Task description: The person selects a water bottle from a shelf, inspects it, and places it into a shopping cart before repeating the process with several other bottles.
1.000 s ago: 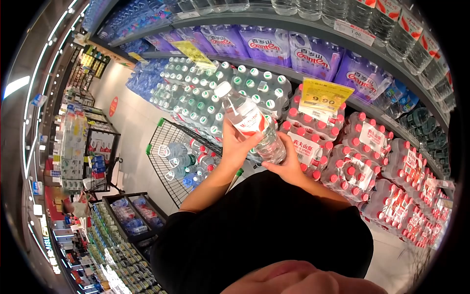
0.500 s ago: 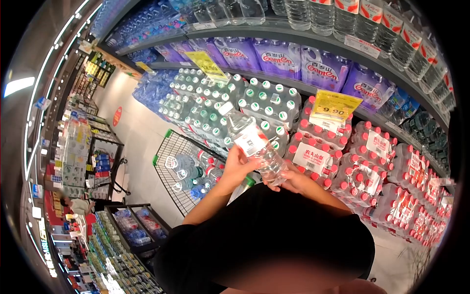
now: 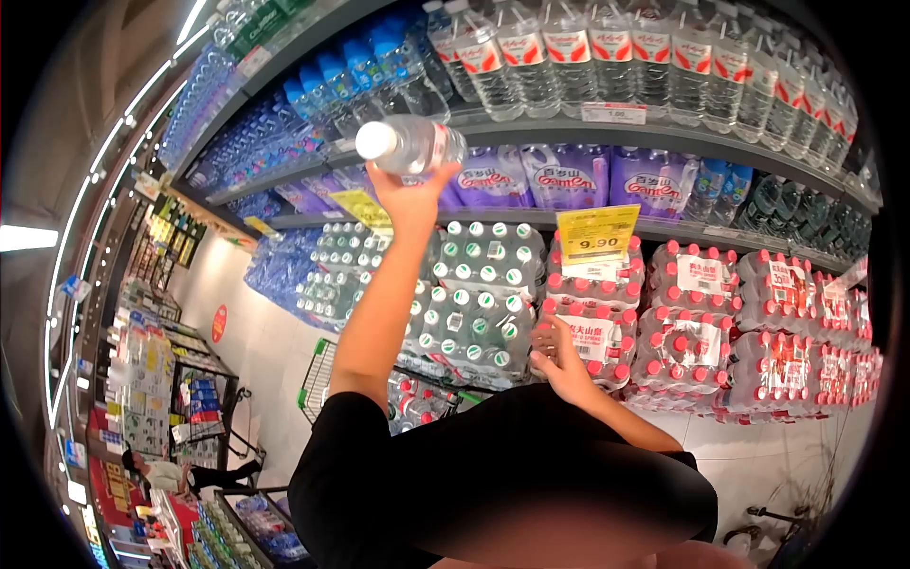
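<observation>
My left hand (image 3: 409,190) is raised toward the shelves, its fingers wrapped round a clear plastic water bottle (image 3: 403,144). The bottle lies tilted nearly sideways, white cap toward the left and a red-and-white label partly hidden at its right. Similar water bottles (image 3: 569,57) with red-and-white labels stand in a row on the upper shelf, right of the held one. Lower down, my right hand (image 3: 563,360) hovers with loosely curved fingers apart and holds nothing. Behind it are red-capped bottle packs (image 3: 592,334) and white-and-green-capped packs (image 3: 469,327).
A grey shelf edge (image 3: 531,130) runs across, above purple bottle packs (image 3: 569,178). A yellow price sign (image 3: 597,234) sticks up over the red-capped packs. The shopping cart (image 3: 318,382) with bottles stands at my left. Farther left, a person (image 3: 171,474) is by other displays.
My left hand has lifted the bottle up and left toward the shelves. My right hand has let go of the bottle and stays low. The view has tilted up, showing more of the upper shelf.
</observation>
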`<state>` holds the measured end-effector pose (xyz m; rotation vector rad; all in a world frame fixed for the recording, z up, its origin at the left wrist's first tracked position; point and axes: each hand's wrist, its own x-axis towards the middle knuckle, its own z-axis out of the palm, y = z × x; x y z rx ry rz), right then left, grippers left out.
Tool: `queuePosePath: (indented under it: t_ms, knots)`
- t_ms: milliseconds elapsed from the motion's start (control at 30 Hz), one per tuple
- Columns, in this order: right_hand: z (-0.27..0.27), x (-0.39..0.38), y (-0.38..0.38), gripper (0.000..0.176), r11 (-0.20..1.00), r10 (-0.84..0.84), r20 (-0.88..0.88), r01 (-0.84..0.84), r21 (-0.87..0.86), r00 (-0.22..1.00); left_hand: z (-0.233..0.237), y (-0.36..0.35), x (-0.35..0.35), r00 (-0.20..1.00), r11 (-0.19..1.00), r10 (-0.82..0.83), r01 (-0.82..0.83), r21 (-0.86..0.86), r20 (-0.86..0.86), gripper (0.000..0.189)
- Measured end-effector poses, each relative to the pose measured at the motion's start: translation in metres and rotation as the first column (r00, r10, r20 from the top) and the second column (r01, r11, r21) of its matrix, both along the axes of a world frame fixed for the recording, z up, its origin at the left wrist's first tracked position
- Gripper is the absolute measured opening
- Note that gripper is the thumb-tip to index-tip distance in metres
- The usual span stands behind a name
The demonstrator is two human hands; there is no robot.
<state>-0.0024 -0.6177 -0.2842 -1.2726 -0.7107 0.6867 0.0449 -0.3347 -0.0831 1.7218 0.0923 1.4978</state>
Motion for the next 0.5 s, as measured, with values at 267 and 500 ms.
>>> queuePosePath:
  t_ms: [267, 500]
  knots:
    - [0.014, 0.004, -0.051, 0.076, 0.971, -0.184, 0.098, 0.197, -0.139, 0.978, 0.048, 0.025, 0.103, 0.999, 0.996, 0.040, -0.040, 0.075, 0.004, 0.083]
    - [0.000, 0.012, -0.071, 0.077, 0.944, -0.208, 0.202, 0.250, -0.214, 0.957, 0.030, 0.046, 0.138, 0.998, 0.999, 0.052, -0.052, -0.014, -0.030, 0.072]
